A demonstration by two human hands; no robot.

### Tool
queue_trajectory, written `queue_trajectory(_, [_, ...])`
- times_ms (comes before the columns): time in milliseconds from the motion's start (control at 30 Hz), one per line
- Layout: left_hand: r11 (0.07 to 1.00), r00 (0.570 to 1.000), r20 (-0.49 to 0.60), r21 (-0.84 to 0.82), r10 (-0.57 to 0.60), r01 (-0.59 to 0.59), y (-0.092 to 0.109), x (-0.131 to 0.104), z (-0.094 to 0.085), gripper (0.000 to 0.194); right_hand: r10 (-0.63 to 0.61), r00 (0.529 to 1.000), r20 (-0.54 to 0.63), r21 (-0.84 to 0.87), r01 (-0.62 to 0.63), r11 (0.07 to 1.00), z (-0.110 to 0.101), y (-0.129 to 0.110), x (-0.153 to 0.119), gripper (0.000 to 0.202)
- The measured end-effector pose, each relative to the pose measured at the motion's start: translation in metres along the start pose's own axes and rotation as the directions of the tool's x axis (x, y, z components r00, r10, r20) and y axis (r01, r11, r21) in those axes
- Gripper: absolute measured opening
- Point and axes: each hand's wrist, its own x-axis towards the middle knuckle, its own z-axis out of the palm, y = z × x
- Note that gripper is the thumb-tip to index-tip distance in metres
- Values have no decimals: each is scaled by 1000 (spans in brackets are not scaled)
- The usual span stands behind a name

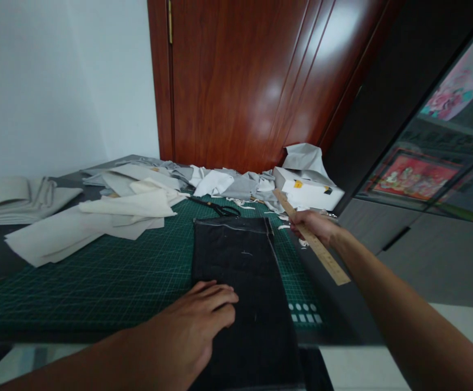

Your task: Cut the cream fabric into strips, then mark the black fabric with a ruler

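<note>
A long piece of black fabric lies over the cutting mat, with pale stitching and chalk-like marks along its far and right edges. My left hand rests palm down on the fabric's left side, fingers stretched out and slightly bent, gripping nothing. To the right of the fabric, my right hand is closed around the middle of a wooden ruler, which slants from upper left to lower right. Just beyond the fabric's far edge lies a pair of black scissors.
The green cutting mat covers much of the dark table. Off-white fabric pieces lie at left, with grey and white scraps along the back. A white box stands at the back right, before a wooden door and a cabinet.
</note>
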Motion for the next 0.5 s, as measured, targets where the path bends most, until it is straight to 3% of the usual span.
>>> queue_trajectory(133, [992, 981, -157, 48, -110, 119, -15, -13, 4, 47, -60, 997, -48, -55, 57, 997, 15, 3, 21, 34])
queue_trajectory(267, [962, 952, -231, 133, -203, 238, -43, -28, 4, 44, -104, 994, -31, -176, 97, 980, 24, -11, 45, 36])
queue_trajectory(333, [931, 922, -272, 161, -277, 327, -59, -35, -3, 38, -109, 994, 8, -238, 108, 965, 29, -19, 54, 35])
queue_trajectory(500, [915, 894, -307, 136, -327, 381, -89, -47, -31, 33, -105, 986, 130, -328, 143, 934, 46, -32, 58, 35])
